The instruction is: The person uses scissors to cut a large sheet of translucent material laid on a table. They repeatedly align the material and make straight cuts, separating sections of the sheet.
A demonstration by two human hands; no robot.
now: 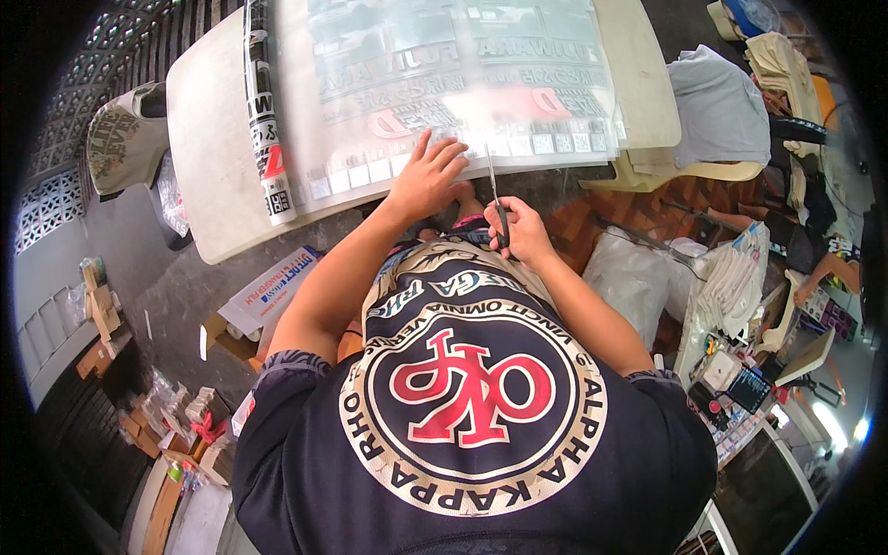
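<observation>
A translucent sheet of printed film (370, 102) lies over the white table (205, 139), its left end wound into a roll (263, 120) with black and red print. My left hand (428, 178) rests on the sheet near its front edge, fingers spread and nothing in them. Black-handled scissors (491, 172) are gripped in my right hand (520, 231), just off the table's front edge. Their blades point away from me and overlap the sheet's front edge. Whether they touch the film I cannot tell. A row of small square prints runs along that edge.
A chair draped with a grey cloth (717, 111) stands right of the table, another with a printed shirt (125, 143) to the left. An open carton (268, 296) sits on the floor at left. Plastic bags (624, 277) and stacked folded garments (731, 287) lie at right. Another person's arm (828, 276) shows far right.
</observation>
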